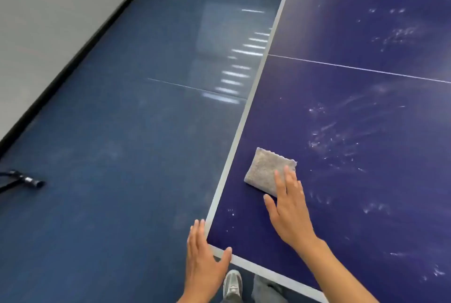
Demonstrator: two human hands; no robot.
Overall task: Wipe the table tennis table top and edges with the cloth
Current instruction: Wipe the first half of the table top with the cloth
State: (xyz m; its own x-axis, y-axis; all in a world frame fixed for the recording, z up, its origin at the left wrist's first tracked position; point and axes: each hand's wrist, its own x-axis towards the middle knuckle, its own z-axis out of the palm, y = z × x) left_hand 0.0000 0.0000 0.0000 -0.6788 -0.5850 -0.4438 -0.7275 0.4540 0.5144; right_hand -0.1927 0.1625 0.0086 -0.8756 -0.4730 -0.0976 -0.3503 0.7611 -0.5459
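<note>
The right hand [290, 215], fingers straight, presses the folded grey cloth [264, 171] onto the bench [366, 132] under its fingertips, while the left hand [203, 261], also flat, rests against the near corner

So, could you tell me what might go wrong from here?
The right hand presses flat fingers on the folded grey cloth, so it may slip free. The cloth lies close to the table tennis table's side edge and could slide off. White smudges spread across the table top; some may be missed.
</note>
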